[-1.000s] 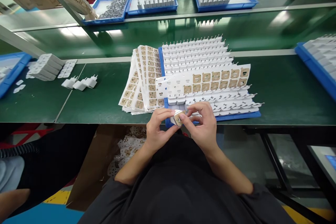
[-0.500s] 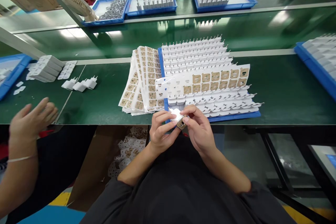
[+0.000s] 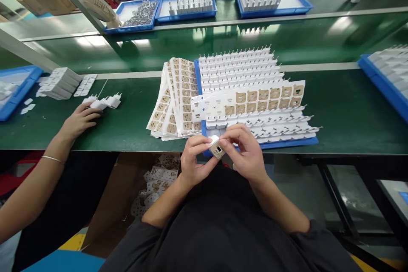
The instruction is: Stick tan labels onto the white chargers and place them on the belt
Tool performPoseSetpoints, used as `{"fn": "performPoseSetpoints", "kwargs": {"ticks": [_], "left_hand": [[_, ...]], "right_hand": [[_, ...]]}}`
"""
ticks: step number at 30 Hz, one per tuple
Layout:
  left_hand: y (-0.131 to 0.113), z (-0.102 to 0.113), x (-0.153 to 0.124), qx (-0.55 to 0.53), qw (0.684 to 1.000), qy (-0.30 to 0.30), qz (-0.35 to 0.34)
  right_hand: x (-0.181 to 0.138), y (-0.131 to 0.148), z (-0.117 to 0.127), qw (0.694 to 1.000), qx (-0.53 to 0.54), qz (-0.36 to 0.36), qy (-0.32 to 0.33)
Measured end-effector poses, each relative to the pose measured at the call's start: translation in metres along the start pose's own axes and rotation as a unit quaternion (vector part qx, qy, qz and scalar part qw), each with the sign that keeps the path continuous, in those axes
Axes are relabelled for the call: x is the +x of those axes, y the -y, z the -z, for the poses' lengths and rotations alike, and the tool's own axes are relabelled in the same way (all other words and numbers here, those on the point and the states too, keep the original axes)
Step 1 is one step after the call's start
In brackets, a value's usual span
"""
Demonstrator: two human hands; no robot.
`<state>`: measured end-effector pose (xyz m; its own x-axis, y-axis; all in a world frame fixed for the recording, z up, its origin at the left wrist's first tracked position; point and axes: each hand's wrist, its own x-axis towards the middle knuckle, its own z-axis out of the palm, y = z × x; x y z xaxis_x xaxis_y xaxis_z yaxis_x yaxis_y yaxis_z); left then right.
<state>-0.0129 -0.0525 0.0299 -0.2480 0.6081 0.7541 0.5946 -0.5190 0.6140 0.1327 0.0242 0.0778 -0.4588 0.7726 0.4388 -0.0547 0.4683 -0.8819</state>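
A white plug charger (image 3: 214,139) is between my hands at the table's front edge, its port end turned toward me with a tan cut-out sticker (image 3: 217,150) over it. My left hand (image 3: 195,162) grips the charger from the left, between fingers and thumb. My right hand (image 3: 247,155) pinches at its right edge, thumb and forefinger touching the stickered end. Just beyond, a sheet of tan stickers (image 3: 268,98), its left part peeled bare, lies across rows of white chargers (image 3: 236,70) in a blue tray (image 3: 291,143).
A fanned pile of sticker sheets (image 3: 174,102) lies left of the tray. Farther left, a co-worker's hand (image 3: 78,123) reaches to loose chargers (image 3: 111,101) near stacked white blocks (image 3: 62,83). Blue trays of parts (image 3: 140,12) stand at the back. Beneath the table is a carton (image 3: 127,191).
The charger has tilted so that its stickered end faces me more fully. My right fingers have shifted slightly along its edge. The co-worker's hand has moved forward onto the loose chargers.
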Motion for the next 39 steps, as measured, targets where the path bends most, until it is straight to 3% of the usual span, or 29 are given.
{"fn": "performPoseSetpoints", "kwargs": {"ticks": [3, 6, 9, 11, 13, 16, 18, 22, 27, 32, 36, 39], "left_hand": [[0.001, 0.004, -0.006, -0.017, 0.997, -0.012, 0.077], [0.008, 0.017, -0.011, 0.003, 0.987, -0.062, 0.146], [0.019, 0.043, -0.01, 0.077, 0.971, -0.13, 0.185], [0.03, 0.066, -0.007, 0.117, 0.96, -0.157, 0.198], [0.046, 0.092, -0.001, 0.147, 0.949, -0.173, 0.219], [0.081, 0.127, 0.009, 0.198, 0.925, -0.189, 0.262], [0.108, 0.146, 0.016, 0.24, 0.908, -0.187, 0.288], [0.156, 0.172, 0.03, 0.286, 0.891, -0.142, 0.322], [0.187, 0.193, 0.045, 0.312, 0.889, -0.109, 0.316], [0.202, 0.228, 0.062, 0.364, 0.863, -0.159, 0.311], [0.208, 0.255, 0.065, 0.362, 0.864, -0.206, 0.282], [0.203, 0.255, 0.069, 0.37, 0.855, -0.242, 0.271]], "right_hand": [[-0.003, 0.003, -0.004, 0.986, -0.101, 0.131, -0.017], [-0.015, 0.0, -0.014, 0.981, -0.067, 0.18, 0.039], [-0.033, -0.022, -0.043, 0.97, 0.019, 0.121, 0.208], [-0.046, -0.048, -0.077, 0.939, 0.02, 0.022, 0.343], [-0.058, -0.078, -0.119, 0.893, -0.023, -0.121, 0.433], [-0.07, -0.117, -0.181, 0.857, -0.054, -0.168, 0.484], [-0.076, -0.133, -0.211, 0.836, -0.072, -0.172, 0.517], [-0.085, -0.146, -0.232, 0.792, -0.109, -0.143, 0.584], [-0.085, -0.152, -0.214, 0.767, -0.115, -0.106, 0.623], [-0.07, -0.144, -0.148, 0.782, -0.108, -0.099, 0.606], [-0.057, -0.098, -0.077, 0.801, -0.097, -0.078, 0.586], [-0.04, -0.045, -0.025, 0.835, -0.057, -0.008, 0.547]]}}
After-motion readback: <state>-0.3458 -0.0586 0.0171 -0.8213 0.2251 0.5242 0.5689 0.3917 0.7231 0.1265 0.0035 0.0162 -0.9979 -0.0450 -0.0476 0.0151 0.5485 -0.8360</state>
